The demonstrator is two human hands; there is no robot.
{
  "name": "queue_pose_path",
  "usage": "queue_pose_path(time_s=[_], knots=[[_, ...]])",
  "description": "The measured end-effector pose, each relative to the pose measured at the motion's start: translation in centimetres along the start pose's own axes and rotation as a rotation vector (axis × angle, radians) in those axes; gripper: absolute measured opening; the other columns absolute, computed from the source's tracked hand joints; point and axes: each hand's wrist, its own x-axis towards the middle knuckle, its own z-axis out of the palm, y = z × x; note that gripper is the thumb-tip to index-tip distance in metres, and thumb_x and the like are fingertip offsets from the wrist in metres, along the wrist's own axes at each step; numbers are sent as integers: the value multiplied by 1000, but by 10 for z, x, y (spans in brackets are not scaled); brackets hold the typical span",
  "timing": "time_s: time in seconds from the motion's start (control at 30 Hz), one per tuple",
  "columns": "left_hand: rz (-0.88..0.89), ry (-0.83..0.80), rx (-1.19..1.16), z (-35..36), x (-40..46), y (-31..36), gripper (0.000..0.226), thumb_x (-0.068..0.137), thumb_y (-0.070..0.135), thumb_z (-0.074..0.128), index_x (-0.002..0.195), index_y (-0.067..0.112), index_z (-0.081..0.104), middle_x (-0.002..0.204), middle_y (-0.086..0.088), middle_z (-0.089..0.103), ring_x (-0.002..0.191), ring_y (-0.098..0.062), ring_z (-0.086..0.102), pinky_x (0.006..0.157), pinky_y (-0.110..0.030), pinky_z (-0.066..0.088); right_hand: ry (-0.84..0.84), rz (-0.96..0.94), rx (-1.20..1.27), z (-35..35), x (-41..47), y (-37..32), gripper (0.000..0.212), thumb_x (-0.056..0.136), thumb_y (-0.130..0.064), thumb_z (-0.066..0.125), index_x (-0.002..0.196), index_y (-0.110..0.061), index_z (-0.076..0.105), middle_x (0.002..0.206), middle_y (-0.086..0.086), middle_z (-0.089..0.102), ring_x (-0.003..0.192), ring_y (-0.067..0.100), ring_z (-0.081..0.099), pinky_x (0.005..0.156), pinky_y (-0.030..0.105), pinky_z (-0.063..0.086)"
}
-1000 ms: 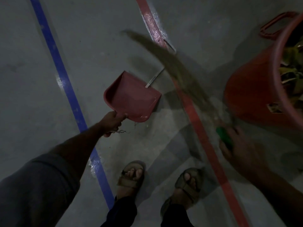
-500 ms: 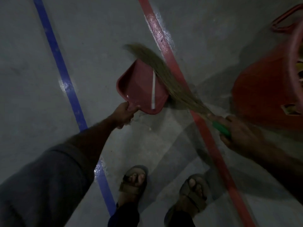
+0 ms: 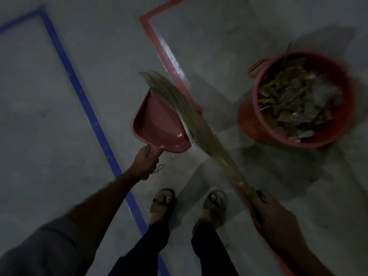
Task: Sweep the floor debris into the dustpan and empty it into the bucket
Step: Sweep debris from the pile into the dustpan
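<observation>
Left hand (image 3: pixel 146 163) gripped red dustpan (image 3: pixel 159 124) handle, right hand (image 3: pixel 266 212) curled round broom (image 3: pixel 191 118) shaft, bristles lay across pan's right edge, leaf-filled bucket (image 3: pixel 298 102) stood apart beyond right fingers, bare floor (image 3: pixel 219 46) between.

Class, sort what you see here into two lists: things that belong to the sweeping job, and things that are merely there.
Belonging to the job:
dustpan, held by the left hand
broom, held by the right hand
bucket, holding leaves

Merely there:
blue floor line
red floor line
sandals
</observation>
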Motion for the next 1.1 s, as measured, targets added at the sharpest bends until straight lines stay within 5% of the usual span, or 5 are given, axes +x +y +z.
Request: queue_pose_path(time_s=[0.43, 0.57, 0.7, 0.83, 1.1], knots=[[133, -183, 82, 50, -244, 225, 31, 99, 33, 62, 82, 13, 45, 71, -9, 45, 47, -14, 38, 32, -20, 31, 200, 239, 54, -207, -244, -64, 85, 90, -23, 59, 154, -53, 11, 100, -3, 45, 64, 15, 51, 45, 29, 35], [70, -227, 115, 116, -261, 250, 24, 98, 31, 62, 90, 12, 49, 72, -9, 43, 49, -16, 38, 38, -19, 32, 218, 318, 65, -220, -271, -20, 71, 98, -30, 47, 152, -51, 6, 102, -6, 38, 60, 10, 38, 44, 21, 24], [-57, -296, 164, 195, -261, 276, 33, 98, 23, 62, 73, 14, 42, 62, -4, 32, 35, -10, 28, 36, -12, 21, 232, 392, 111, -220, -269, 44, 73, 97, -27, 50, 155, -48, 11, 102, -5, 38, 64, 11, 45, 49, 26, 36], [-78, -263, 264, 267, -254, 306, 31, 98, 23, 63, 71, 19, 47, 64, 0, 45, 46, -10, 44, 35, -18, 36, 241, 419, 171, -229, -264, 116, 77, 96, -25, 53, 156, -48, 10, 99, -4, 37, 65, 14, 46, 54, 30, 42], [-177, -227, 355, 335, -246, 333, 46, 89, 17, 75, 63, 17, 37, 45, -1, 29, 27, -9, 24, 39, -16, 21, 199, 346, 196, -273, -257, 225, 66, 99, -30, 50, 154, -43, 19, 104, -2, 39, 70, 16, 46, 59, 30, 41]])
